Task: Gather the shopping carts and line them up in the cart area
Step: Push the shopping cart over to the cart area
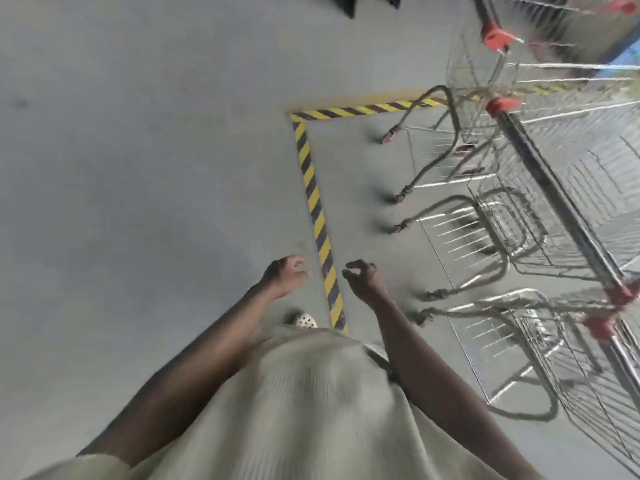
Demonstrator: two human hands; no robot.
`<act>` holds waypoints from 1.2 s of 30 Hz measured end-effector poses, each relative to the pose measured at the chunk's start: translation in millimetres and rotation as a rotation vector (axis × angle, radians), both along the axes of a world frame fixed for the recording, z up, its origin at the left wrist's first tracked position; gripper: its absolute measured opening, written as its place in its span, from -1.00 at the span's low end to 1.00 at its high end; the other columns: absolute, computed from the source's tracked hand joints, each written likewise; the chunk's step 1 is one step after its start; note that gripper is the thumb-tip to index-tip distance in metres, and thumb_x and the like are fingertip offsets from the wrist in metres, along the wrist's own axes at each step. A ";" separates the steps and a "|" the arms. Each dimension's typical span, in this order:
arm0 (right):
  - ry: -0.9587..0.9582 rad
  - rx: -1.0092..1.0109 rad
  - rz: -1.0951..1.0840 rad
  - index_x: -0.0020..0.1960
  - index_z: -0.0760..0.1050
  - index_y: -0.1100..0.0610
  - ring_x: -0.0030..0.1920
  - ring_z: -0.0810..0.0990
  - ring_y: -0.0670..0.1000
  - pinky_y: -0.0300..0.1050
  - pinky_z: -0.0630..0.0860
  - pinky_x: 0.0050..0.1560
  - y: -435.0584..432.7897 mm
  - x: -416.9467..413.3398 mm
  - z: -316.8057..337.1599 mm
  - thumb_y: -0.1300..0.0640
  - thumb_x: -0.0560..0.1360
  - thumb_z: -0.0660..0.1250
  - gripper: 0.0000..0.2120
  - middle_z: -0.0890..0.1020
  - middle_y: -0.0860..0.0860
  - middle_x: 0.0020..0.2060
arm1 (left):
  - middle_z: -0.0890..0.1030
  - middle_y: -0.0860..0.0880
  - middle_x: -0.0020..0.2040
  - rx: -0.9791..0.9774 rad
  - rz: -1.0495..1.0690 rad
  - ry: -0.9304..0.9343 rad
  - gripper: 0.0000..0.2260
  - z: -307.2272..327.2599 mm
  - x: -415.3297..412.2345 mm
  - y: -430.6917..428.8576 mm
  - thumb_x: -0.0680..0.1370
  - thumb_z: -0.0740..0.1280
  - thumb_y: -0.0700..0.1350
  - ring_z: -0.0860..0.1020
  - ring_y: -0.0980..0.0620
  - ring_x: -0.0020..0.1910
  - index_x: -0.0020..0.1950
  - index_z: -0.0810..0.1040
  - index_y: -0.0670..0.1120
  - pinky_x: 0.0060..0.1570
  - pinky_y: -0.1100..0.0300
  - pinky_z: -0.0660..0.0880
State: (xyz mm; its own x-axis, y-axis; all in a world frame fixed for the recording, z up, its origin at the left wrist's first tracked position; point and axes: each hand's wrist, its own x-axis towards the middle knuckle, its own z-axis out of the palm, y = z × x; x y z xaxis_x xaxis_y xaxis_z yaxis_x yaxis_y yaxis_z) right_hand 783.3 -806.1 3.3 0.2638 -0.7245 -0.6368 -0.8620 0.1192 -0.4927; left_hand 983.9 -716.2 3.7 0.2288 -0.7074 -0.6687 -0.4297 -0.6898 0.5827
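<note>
Several wire shopping carts (pixel 540 216) with red handle ends stand side by side on the right, inside an area marked on the grey floor by yellow-and-black striped tape (pixel 317 209). The view is tilted and blurred by motion. My left hand (pixel 285 273) hangs over the floor just left of the tape, fingers loosely curled, holding nothing. My right hand (pixel 365 277) is just right of the tape, fingers apart and empty. Both hands are well clear of the nearest cart's wheels (pixel 427 296).
Grey concrete floor (pixel 138 168) spreads to the left. A white perforated shoe (pixel 305 320) shows beside the tape's near end. Dark shapes (pixel 346 5) sit at the top edge, and something blue (pixel 623 51) lies at the far right behind the carts.
</note>
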 end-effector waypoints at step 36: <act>-0.357 0.493 1.497 0.01 0.64 0.09 -0.04 0.69 -0.08 -0.08 0.61 0.11 28.6 873.6 58.8 0.22 0.46 0.53 -0.84 0.72 -0.10 -0.12 | -0.72 -0.17 0.27 0.140 0.870 -0.280 0.21 54.9 599.7 41.3 0.14 -0.06 0.63 -0.81 -0.08 0.19 0.37 -0.63 -0.10 0.47 -0.25 -0.41</act>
State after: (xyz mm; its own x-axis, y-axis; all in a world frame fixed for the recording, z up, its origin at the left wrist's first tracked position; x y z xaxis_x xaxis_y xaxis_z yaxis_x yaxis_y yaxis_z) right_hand 1656.8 -777.5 62.1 0.6877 0.5518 -0.4718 -0.2000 -0.4807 -0.8538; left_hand 1583.6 -674.9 58.6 0.8078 -0.1275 -0.5754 0.1601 -0.8922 0.4224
